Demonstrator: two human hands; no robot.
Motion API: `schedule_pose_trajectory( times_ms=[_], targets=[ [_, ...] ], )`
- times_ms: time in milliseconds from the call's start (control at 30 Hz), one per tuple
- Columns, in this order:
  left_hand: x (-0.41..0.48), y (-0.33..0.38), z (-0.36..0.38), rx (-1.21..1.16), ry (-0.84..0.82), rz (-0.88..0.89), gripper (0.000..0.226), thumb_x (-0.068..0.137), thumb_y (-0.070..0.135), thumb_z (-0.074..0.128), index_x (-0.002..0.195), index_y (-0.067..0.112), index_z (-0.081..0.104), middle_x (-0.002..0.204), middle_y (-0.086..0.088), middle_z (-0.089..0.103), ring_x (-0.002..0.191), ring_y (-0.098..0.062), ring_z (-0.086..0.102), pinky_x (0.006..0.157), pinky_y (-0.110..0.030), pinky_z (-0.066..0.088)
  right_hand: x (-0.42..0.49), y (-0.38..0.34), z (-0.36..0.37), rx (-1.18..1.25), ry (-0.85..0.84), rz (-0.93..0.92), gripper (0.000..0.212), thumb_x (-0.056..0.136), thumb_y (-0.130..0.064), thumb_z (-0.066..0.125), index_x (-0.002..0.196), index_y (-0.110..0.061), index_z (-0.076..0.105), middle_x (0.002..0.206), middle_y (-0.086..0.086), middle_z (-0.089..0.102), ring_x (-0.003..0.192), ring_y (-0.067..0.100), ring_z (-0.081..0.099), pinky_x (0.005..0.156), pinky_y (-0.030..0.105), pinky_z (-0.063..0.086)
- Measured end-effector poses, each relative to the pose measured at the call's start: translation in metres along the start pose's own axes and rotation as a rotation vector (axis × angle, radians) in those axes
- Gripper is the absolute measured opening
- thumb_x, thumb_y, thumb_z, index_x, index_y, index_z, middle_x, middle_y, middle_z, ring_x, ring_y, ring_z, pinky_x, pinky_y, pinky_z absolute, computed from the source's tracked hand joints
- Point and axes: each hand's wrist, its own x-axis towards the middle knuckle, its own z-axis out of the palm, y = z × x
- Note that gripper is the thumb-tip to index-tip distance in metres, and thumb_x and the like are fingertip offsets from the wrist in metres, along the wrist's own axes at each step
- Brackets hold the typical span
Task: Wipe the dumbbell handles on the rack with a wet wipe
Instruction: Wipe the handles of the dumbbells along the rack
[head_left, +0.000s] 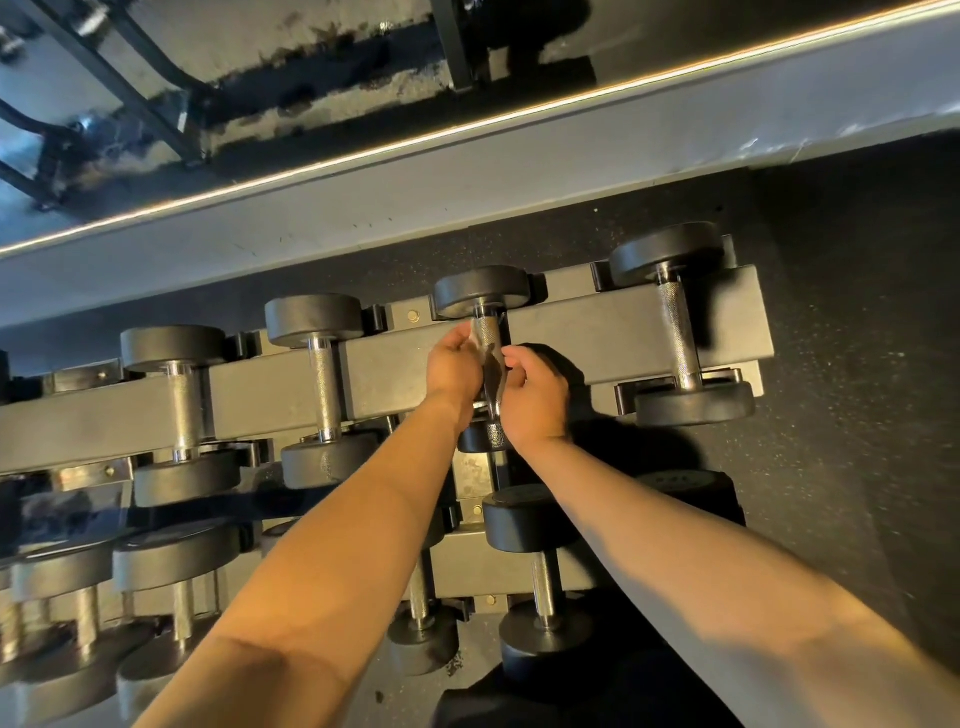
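- The dumbbell handle (487, 332) you are working on belongs to the third dumbbell from the left on the top tier of the rack (597, 332), its far head (480, 291) seated in the cradle so the bar lies exposed across the rail.
- A wet wipe (480, 340), thin and hard to make out, seems to be wrapped against the knurled bar between your hands; wrapping it round would let you clean the whole circumference.
- Your left hand (453, 366) curls its fingers in from the left and pinches the wipe against the bar.
- Your right hand (535, 395) sits just beside it on the right, fingers curled toward the bar; whether it grips the wipe or the bar itself I cannot tell.
- Both forearms reach forward, nearly straight, converging on the bar.
- The neighbouring dumbbells (675, 322) sit apart on either side, untouched.
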Motion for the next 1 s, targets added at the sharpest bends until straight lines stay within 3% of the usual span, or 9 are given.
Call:
schedule_pose_trajectory(
  times_ms=[67,200,333,467,533,700,833,933,1000],
  targets=[
    [-0.004,-0.004,-0.001,0.078,-0.084,0.005,0.032,0.104,0.001,0.036,0.116,0.015,0.063,0.112,-0.012,0.069,0.103,-0.022,0.064,0.081,-0.028,0.051,0.000,0.000,-0.001,0.011,0.000,-0.002,0.034,0.100,-0.009,0.044,0.116,-0.024,0.070,0.106,0.004,0.068,0.096,0.019,0.064,0.082,0.039,0.058],
    [-0.001,-0.010,-0.012,0.545,-0.083,0.057,0.030,0.102,-0.001,0.045,0.113,0.014,0.069,0.104,-0.007,0.072,0.100,-0.024,0.066,0.077,-0.022,0.051,0.000,0.000,-0.001,0.045,-0.010,0.005,0.034,0.100,-0.009,0.043,0.115,-0.024,0.070,0.107,0.003,0.067,0.097,0.020,0.064,0.082,0.038,0.058],
    [-0.007,-0.012,-0.017,0.884,-0.108,0.019,0.032,0.105,0.006,0.041,0.124,0.012,0.066,0.107,-0.012,0.071,0.085,-0.022,0.064,0.064,-0.024,0.048,0.000,0.000,-0.001,0.065,-0.002,0.020,0.035,0.101,-0.009,0.044,0.119,-0.023,0.070,0.113,0.002,0.067,0.102,0.018,0.064,0.084,0.034,0.057],
    [-0.012,-0.008,-0.013,1.065,-0.083,-0.036,0.033,0.106,0.012,0.042,0.134,0.004,0.057,0.131,-0.016,0.061,0.119,-0.030,0.059,0.091,-0.030,0.047,0.000,0.000,-0.002,0.096,-0.010,0.034,0.034,0.102,-0.009,0.043,0.120,-0.021,0.069,0.115,0.003,0.066,0.103,0.017,0.063,0.082,0.027,0.052],
    [-0.018,-0.006,-0.012,1.037,0.002,0.030,0.034,0.105,0.019,0.045,0.130,0.002,0.060,0.130,-0.016,0.063,0.121,-0.032,0.059,0.096,-0.034,0.047,-0.002,-0.001,-0.002,0.097,-0.017,0.035,0.033,0.102,-0.009,0.044,0.120,-0.022,0.069,0.116,0.004,0.066,0.102,0.017,0.062,0.081,0.025,0.051],
    [-0.028,-0.009,-0.022,0.942,0.182,0.218,0.025,0.101,0.016,0.050,0.101,0.002,0.071,0.100,-0.015,0.073,0.090,-0.028,0.067,0.075,-0.031,0.051,-0.005,-0.009,-0.012,0.131,-0.063,-0.006,0.026,0.097,-0.011,0.057,0.121,-0.022,0.059,0.117,0.000,0.062,0.098,0.012,0.059,0.083,0.030,0.055],
    [-0.042,-0.014,-0.019,0.613,0.106,0.363,0.019,0.099,0.005,0.050,0.094,0.012,0.067,0.086,-0.007,0.069,0.078,-0.017,0.062,0.057,-0.015,0.047,-0.011,-0.020,-0.021,0.288,-0.283,-0.023,0.033,0.097,-0.021,0.063,0.126,-0.027,0.048,0.121,-0.004,0.054,0.103,0.001,0.054,0.074,0.011,0.044],
    [-0.046,-0.023,-0.013,0.607,0.086,0.443,0.019,0.098,0.005,0.054,0.100,0.019,0.065,0.101,-0.011,0.065,0.088,-0.022,0.063,0.073,-0.030,0.055,-0.003,-0.026,-0.024,0.180,-0.370,-0.047,0.016,0.098,-0.015,0.060,0.115,-0.015,0.059,0.103,-0.008,0.060,0.092,0.000,0.057,0.065,0.006,0.043],
    [-0.047,-0.029,-0.011,0.524,0.125,0.425,0.027,0.098,0.009,0.059,0.122,0.019,0.059,0.120,-0.007,0.053,0.095,-0.015,0.058,0.088,-0.036,0.056,0.006,-0.030,-0.025,0.136,-0.321,-0.049,0.010,0.099,-0.010,0.056,0.105,-0.012,0.064,0.093,-0.009,0.062,0.086,0.003,0.060,0.065,0.008,0.046]
  ],
)
